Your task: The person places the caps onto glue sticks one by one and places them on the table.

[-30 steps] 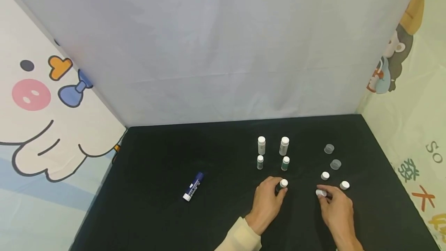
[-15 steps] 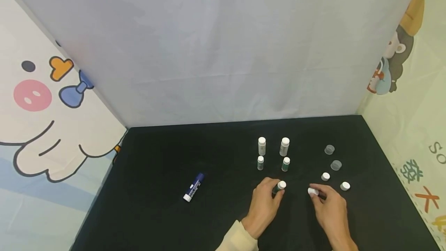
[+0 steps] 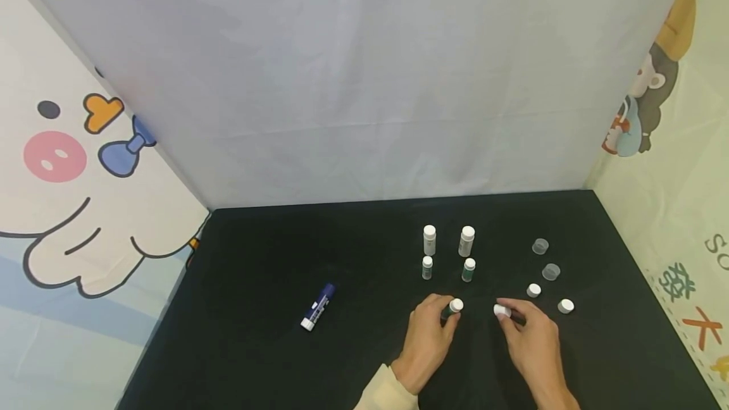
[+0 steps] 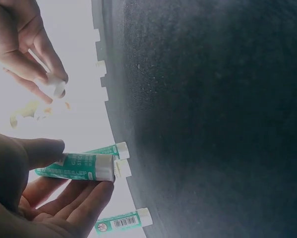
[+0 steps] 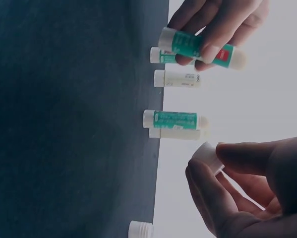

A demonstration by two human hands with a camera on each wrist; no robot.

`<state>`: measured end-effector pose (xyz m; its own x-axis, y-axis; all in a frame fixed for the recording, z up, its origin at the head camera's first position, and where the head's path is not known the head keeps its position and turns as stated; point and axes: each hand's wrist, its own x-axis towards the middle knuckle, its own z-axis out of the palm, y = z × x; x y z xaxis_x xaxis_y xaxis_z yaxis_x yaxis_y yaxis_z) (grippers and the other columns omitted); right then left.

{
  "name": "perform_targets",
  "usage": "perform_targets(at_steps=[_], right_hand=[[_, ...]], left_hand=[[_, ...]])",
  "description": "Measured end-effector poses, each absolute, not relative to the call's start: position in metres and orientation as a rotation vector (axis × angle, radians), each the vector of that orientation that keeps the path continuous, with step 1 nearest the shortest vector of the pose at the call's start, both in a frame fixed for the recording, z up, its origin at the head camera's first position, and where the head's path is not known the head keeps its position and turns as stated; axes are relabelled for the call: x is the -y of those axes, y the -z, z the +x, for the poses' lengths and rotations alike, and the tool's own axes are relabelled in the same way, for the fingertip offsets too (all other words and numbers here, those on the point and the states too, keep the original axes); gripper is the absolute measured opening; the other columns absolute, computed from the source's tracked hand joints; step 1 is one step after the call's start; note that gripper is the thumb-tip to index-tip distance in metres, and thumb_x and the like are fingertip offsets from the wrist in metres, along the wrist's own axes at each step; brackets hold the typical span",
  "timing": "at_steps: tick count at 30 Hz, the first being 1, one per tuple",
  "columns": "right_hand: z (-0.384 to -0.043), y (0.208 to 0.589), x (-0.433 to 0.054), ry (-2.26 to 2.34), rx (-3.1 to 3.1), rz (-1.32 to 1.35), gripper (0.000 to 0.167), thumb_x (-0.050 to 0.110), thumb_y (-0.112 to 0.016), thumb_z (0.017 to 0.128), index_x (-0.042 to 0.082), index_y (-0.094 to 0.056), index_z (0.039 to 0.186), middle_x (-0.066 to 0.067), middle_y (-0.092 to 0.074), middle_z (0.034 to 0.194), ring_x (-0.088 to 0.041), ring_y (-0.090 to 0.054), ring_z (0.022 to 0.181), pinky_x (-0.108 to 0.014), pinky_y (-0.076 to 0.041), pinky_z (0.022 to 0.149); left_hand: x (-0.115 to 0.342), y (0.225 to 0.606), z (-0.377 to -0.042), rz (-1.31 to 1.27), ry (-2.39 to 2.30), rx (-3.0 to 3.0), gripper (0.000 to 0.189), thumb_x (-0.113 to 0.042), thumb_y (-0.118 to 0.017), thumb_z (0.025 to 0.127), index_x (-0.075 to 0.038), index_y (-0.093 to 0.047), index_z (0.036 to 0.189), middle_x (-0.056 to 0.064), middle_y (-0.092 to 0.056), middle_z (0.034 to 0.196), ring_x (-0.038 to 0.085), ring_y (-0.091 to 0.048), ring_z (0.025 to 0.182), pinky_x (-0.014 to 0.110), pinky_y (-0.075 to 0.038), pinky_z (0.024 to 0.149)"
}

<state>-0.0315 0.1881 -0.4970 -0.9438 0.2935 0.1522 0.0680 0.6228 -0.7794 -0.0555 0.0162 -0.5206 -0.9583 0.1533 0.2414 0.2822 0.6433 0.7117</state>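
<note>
In the head view my left hand (image 3: 424, 337) holds a green glue stick (image 4: 75, 166) upright, thumb on one side and fingers on the other. Its top end is white; whether that is bare glue or a cover is hard to tell. To the right, my right hand (image 3: 535, 340) pinches a small white cap (image 5: 207, 158) between thumb and fingers. The cap and the held stick are apart. Beyond the left hand stand two short green glue sticks (image 3: 469, 270) and two taller white ones (image 3: 466, 242).
Right of the standing sticks lie two clear caps (image 3: 550, 272) and two white caps (image 3: 566, 306) on the black table (image 3: 256, 258). A blue glue stick (image 3: 319, 306) with a white end lies at the left. A pale cloth wall (image 3: 364, 81) rises behind.
My right hand has moved left with the white cap, narrowing the gap to the left hand. The left hand has shifted slightly left with the green glue stick.
</note>
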Motion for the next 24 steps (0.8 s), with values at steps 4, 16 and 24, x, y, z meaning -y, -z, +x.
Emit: perform_targets(at_steps=[4, 16, 24], right_hand=[[-0.032, 0.494, -0.182, -1.276, 2.566, -0.259, 0.021, -0.012, -0.075, 0.088, -0.003, -0.079, 0.107, -0.023, -0.076, 0.11, -0.042, -0.075, 0.102, -0.047, -0.061, 0.082], [-0.034, 0.492, -0.168, -1.336, 2.538, -0.172, 0.021, -0.011, -0.075, 0.088, -0.002, -0.079, 0.107, -0.021, -0.076, 0.11, -0.04, -0.073, 0.103, -0.049, -0.061, 0.082], [-0.035, 0.491, -0.163, -1.356, 2.517, -0.117, 0.021, -0.012, -0.076, 0.088, -0.003, -0.079, 0.107, -0.019, -0.077, 0.109, -0.038, -0.073, 0.102, -0.047, -0.062, 0.081]], left_hand=[[-0.016, 0.521, -0.056, -0.361, 1.209, 2.703, 0.014, -0.004, -0.08, 0.091, -0.008, -0.079, 0.105, 0.001, -0.076, 0.101, 0.012, -0.074, 0.094, 0.028, -0.058, 0.08], [-0.013, 0.525, -0.056, -0.377, 1.158, 2.652, 0.015, -0.002, -0.081, 0.088, -0.01, -0.079, 0.101, -0.001, -0.074, 0.096, 0.013, -0.074, 0.089, 0.027, -0.058, 0.077], [-0.009, 0.525, -0.055, -0.366, 1.154, 2.667, 0.015, -0.002, -0.082, 0.088, -0.01, -0.079, 0.101, -0.001, -0.074, 0.096, 0.014, -0.074, 0.089, 0.028, -0.058, 0.077]])
